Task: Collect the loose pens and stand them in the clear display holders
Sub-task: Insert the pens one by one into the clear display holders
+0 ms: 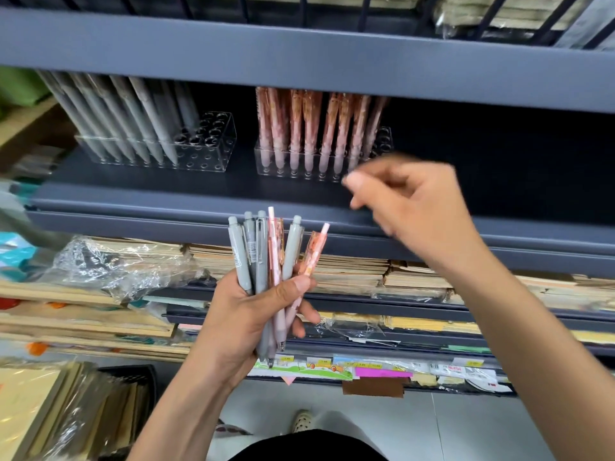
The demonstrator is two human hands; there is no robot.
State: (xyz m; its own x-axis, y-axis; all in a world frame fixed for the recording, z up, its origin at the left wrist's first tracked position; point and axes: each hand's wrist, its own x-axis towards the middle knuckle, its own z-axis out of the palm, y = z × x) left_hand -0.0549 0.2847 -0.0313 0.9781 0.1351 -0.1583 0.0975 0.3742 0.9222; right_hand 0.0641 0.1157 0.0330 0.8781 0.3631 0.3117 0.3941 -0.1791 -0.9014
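Observation:
My left hand (246, 314) grips a bundle of loose pens (266, 261), several grey and two pink, held upright below the shelf edge. My right hand (409, 201) hovers blurred in front of the shelf, fingers loosely curled and holding nothing, just right of the pink pens. On the shelf stand two clear display holders: the left holder (206, 151) has grey pens (133, 118) in its left part and free holes on its right side; the right holder (266, 163) is filled with pink pens (312, 128), its right end hidden behind my right hand.
A dark blue shelf (199, 194) carries the holders, with another shelf board (299, 58) close above. Below lie stacks of paper pads (349, 271) and crumpled plastic wrap (116, 261). A dark basket (133, 377) sits at the lower left.

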